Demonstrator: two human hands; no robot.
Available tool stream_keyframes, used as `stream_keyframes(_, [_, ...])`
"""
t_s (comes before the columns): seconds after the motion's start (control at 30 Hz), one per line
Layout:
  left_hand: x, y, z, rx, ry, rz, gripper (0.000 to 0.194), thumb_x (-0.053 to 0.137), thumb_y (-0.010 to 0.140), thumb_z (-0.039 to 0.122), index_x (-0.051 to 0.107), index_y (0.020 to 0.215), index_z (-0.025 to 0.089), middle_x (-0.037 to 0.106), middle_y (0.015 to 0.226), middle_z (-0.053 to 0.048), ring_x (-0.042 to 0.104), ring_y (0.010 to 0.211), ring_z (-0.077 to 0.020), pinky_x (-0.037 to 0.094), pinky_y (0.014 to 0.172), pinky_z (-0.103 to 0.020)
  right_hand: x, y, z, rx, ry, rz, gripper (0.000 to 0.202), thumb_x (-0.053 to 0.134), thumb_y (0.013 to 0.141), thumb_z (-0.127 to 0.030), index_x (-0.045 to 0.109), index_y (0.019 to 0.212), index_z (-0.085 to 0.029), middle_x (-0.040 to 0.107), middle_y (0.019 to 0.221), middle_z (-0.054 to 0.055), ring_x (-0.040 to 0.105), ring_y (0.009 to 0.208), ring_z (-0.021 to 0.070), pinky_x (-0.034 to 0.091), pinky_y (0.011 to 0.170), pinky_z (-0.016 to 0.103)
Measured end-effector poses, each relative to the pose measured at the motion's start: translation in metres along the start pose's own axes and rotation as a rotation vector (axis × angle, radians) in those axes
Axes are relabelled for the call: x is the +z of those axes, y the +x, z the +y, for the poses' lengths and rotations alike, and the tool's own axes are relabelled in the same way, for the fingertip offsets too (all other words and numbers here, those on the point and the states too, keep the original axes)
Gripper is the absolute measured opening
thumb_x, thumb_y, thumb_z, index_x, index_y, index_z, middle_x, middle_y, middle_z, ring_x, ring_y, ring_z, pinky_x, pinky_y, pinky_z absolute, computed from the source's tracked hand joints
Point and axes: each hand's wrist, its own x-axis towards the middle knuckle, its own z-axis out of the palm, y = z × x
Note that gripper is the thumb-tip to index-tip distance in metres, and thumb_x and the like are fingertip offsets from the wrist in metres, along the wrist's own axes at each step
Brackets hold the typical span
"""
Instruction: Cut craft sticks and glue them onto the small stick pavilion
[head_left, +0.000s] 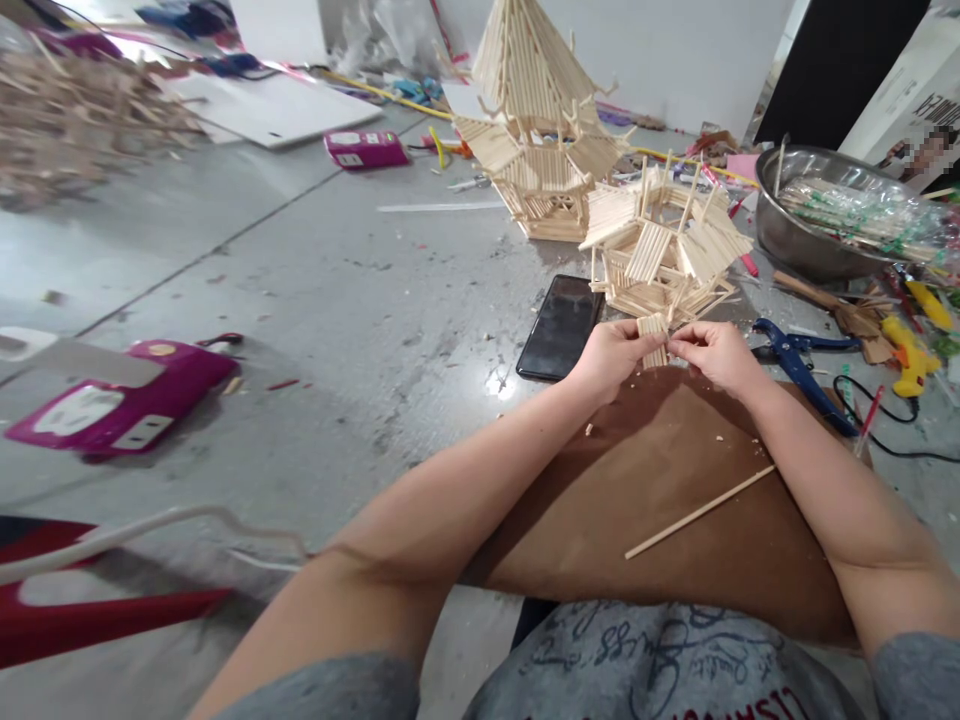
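My left hand [611,358] pinches a small panel of pale wooden sticks [654,350] laid side by side, over the far edge of a brown board [592,520]. At the panel's right edge my right hand [716,355] is closed in a pinch; whatever its fingertips hold is too small to make out. Just beyond both hands stands a low wooden-stick model [649,252] with slanted roof panels. A taller stick pagoda [536,165] rises behind it. One loose wooden stick [699,512] lies on the board between my forearms.
A black phone [559,328] lies left of my hands. To the right are blue cutters [802,375], a yellow glue gun [907,355] and a metal bowl [795,240] of bagged sticks. Purple power strips [127,395] and a stick pile [82,120] are on the left.
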Motion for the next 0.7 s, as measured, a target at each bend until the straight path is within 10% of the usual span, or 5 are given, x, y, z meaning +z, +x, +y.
stream_keyframes(0.7, [0.001,-0.001,-0.003,0.033,0.242,0.005,0.027,0.068,0.059,0.038,0.059,0.058,0.012,0.047,0.043,0.004,0.034,0.036,-0.0033,0.021,0.036,-0.018,0.006,-0.013,-0.019,-0.070,-0.391,-0.028,0.022,0.047,0.072,-0.023,0.068,0.075,-0.017,0.056,0.046,0.000,0.051,0.050,0.0113,0.035,0.051,0.021])
